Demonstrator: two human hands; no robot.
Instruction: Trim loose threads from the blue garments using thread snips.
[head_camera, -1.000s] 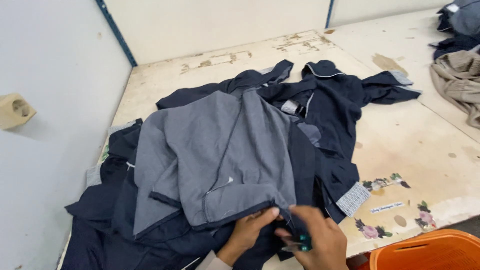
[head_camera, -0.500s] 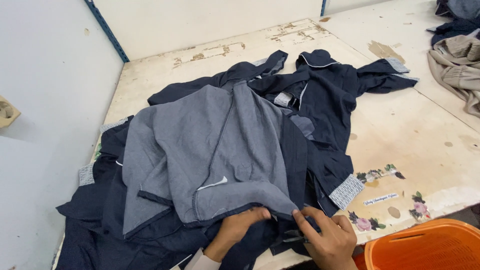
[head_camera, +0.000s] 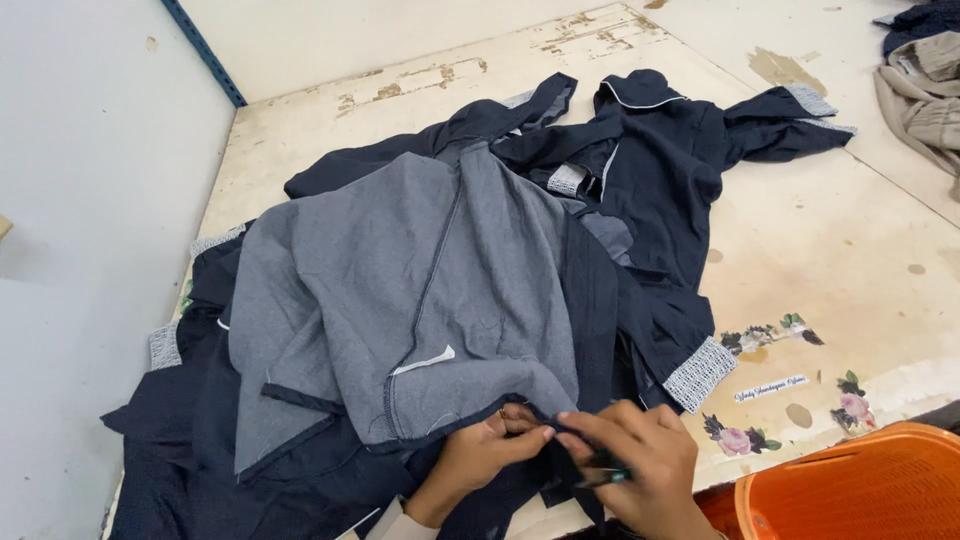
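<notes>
A pile of dark navy garments (head_camera: 640, 180) lies on a worn cream table (head_camera: 830, 240). The top one is turned inside out, showing its grey lining (head_camera: 400, 280). My left hand (head_camera: 480, 455) pinches the navy hem at the near edge of the grey garment. My right hand (head_camera: 635, 470) meets it at the same hem and holds a small dark tool with a teal tip (head_camera: 605, 475), partly hidden by the fingers. Both hands are at the bottom of the head view.
An orange plastic basket (head_camera: 850, 490) stands at the bottom right, below the table edge. More clothes, beige and navy (head_camera: 925, 80), lie at the far right. A pale wall (head_camera: 90, 200) borders the table on the left. Flower stickers (head_camera: 770, 335) mark the table surface.
The view has shifted closer and lower over the pile. My two hands have drawn together on the hem, the right one moving left toward the left one.
</notes>
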